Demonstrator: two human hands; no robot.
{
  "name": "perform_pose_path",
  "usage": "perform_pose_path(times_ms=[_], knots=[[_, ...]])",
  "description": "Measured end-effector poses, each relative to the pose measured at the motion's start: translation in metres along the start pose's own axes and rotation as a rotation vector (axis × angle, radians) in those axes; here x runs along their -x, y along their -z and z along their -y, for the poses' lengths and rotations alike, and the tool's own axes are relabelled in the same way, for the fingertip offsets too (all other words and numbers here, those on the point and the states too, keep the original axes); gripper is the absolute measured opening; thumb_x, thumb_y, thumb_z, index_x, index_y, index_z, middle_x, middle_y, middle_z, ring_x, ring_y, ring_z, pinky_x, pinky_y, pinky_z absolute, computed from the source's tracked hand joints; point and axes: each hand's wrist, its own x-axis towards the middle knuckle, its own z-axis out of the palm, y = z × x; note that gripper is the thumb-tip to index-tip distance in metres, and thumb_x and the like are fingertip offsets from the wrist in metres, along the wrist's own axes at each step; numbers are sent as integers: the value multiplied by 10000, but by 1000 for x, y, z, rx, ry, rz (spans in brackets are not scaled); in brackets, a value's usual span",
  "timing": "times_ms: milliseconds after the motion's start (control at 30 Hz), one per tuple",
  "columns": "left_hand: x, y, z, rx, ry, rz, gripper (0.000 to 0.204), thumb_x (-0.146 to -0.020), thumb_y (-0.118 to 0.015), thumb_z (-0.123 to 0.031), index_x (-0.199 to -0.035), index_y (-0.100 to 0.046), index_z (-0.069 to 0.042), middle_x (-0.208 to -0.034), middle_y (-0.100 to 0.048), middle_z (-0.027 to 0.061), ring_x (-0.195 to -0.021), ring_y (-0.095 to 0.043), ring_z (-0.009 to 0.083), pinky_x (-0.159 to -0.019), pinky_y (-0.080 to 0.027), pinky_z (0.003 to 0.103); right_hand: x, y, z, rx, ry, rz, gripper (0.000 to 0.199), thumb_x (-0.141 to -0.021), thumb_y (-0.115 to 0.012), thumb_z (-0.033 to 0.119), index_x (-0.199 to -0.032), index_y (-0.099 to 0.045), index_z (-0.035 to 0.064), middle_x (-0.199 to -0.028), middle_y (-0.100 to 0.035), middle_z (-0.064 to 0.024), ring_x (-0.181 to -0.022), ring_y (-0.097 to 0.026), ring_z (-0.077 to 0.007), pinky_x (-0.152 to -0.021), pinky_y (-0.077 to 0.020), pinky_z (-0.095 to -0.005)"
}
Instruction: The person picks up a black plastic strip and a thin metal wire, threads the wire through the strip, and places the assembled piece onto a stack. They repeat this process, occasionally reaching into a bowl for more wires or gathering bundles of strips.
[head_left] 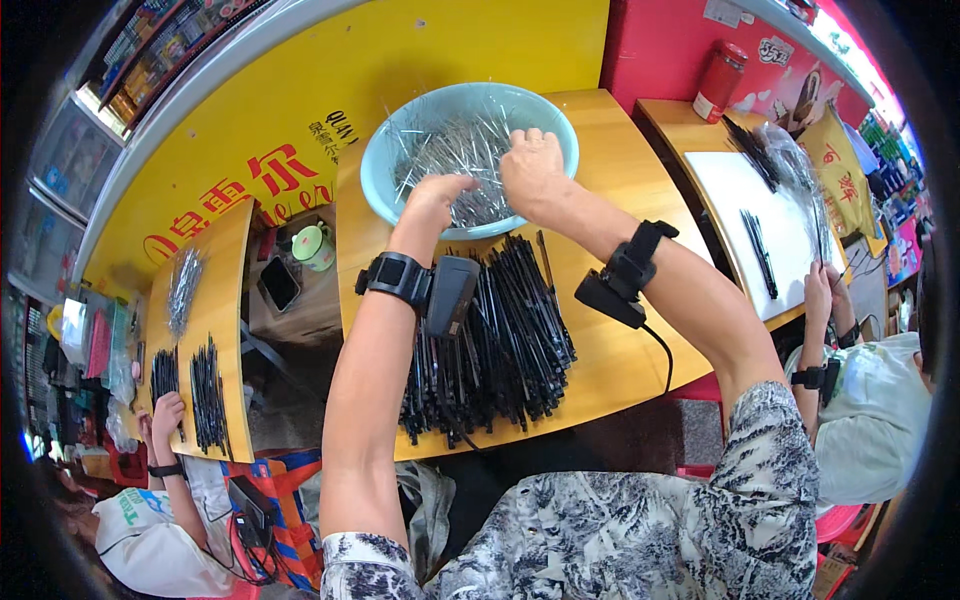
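Both hands are sunk into a pale blue round plastic basin (385, 170) heaped with thin clear-sleeved sticks (450, 150).

The left hand (437, 197) is curled over the heap, and whether anything is pinched in it cannot be told; the right hand (533, 172) is pressed into the sticks with fingers bent, its grasp likewise hidden. A large pile of slim black sticks (500, 340) is laid on the wooden table (610, 180) just in front of the basin, which suggests much has been got through. The basin is seen well filled, so plenty appears left.
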Motion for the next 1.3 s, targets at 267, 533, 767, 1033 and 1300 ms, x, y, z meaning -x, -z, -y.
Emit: perform_pose_path(times_ms=[267, 533, 767, 1033, 1300], knots=[[-14, 11, 7, -314, -24, 113, 452, -720, -683, -326, -1036, -575, -20, -820, -547, 93, -607, -469, 179, -485, -373, 343, -10, 20, 20, -185, 16, 441, 285, -727, -595, 183, -984, -659, 78, -1040, -619, -96, -1063, -502, -257, -893, -350, -356], [15, -8, -18, -156, 55, 70, 506, -679, -706, -409, -918, -579, 18, -772, -507, 69, -538, -373, 164, -432, -304, 341, -34, -35, 5, -380, -115, 504, 573, -751, -561, 330, -1162, -503, -65, -1164, -541, -193, -1064, -536, -305, -905, -397, -400], [3, -4, 12, 122, -246, 82, 344, -815, -615, -287, -977, -594, 15, -864, -577, 81, -656, -501, 161, -569, -414, 291, -35, -17, -5, -635, -133, 555, 803, -694, -615, 335, -1217, -288, -179, -1081, -555, -255, -1016, -548, -370, -895, -418, -353], [14, -5, -5, 720, 20, 237, 282, -904, -498, -306, -1063, -533, -76, -985, -604, 90, -841, -606, 226, -697, -534, 395, -15, -11, -19, -843, -92, 58, 705, -702, -593, 388, -1181, -343, -66, -927, -584, -297, -912, -568, -426, -812, -453, -418], [43, 11, -43, 575, 118, 270, 262, -910, -479, -320, -1023, -506, -86, -926, -581, 83, -805, -587, 215, -624, -569, 401, -16, 19, -35, -556, 92, -72, 354, -744, -538, 373, -907, -655, 81, -840, -635, -174, -813, -607, -324, -720, -474, -391]])
